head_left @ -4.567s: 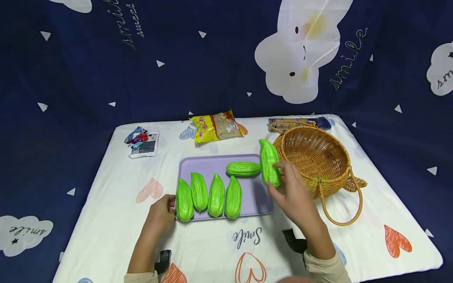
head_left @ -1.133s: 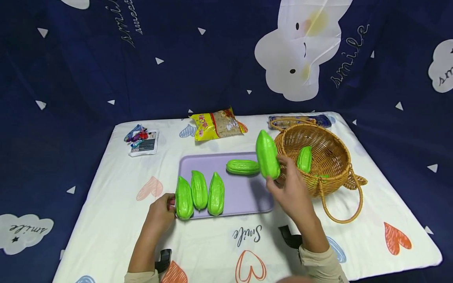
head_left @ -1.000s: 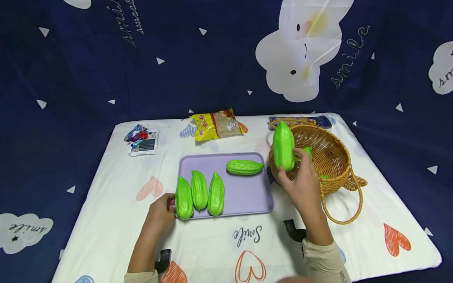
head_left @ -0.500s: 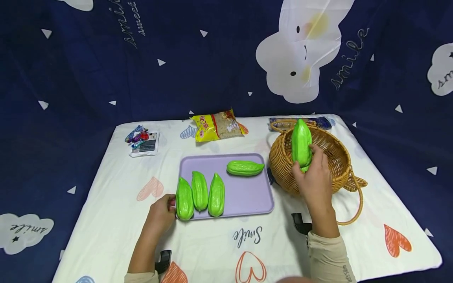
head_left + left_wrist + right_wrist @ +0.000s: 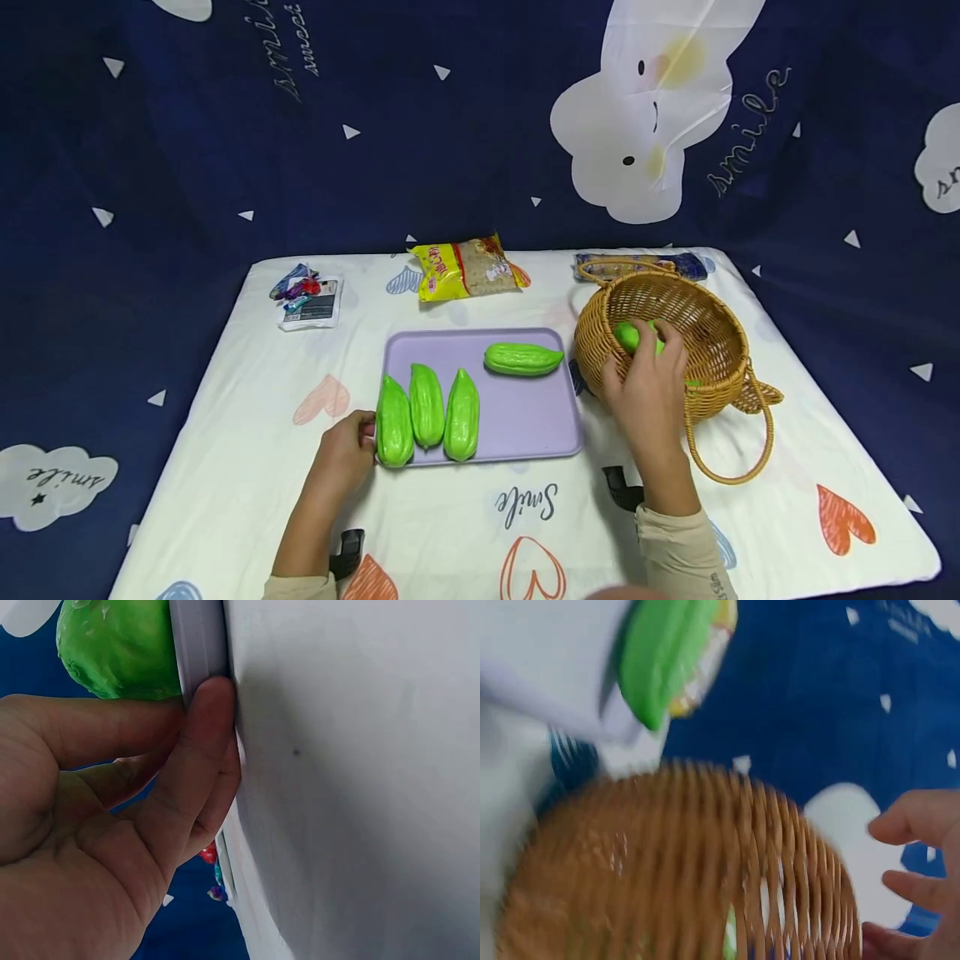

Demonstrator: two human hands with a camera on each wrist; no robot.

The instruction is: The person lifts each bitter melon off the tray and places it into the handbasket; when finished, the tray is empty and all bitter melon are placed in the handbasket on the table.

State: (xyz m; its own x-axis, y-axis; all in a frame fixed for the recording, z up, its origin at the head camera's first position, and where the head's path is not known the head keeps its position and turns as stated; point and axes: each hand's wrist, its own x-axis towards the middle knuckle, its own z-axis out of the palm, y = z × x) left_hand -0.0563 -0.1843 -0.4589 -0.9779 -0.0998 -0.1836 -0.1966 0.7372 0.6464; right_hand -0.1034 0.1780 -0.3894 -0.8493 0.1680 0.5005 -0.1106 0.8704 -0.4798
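Note:
My left hand [image 5: 347,454] pinches the left edge of the lavender tray [image 5: 528,425]; in the left wrist view, its thumb and fingers [image 5: 210,709] meet at the tray's rim. Three green bitter melons stand in a row at the tray's left: an outer one [image 5: 393,423], a middle one [image 5: 427,406] and an inner one [image 5: 462,417]. Another bitter melon [image 5: 522,359] lies crosswise at the back right. Over the near rim of the wicker basket [image 5: 600,354] is my right hand [image 5: 651,387], fingers spread and holding nothing. Green melons [image 5: 627,337] show inside, partly hidden by that hand.
Behind the tray lies a yellow snack bag [image 5: 468,268]. A blue packet [image 5: 686,267] sits behind the basket, and a white packet with small wrapped sweets [image 5: 311,304] at the back left. The basket's handle [image 5: 767,442] droops onto the cloth toward the front.
My right hand carried a bitter melon from above the tray to the basket, lowered it in and let go. The front-row melon furthest right has left the tray. My left hand stays put.

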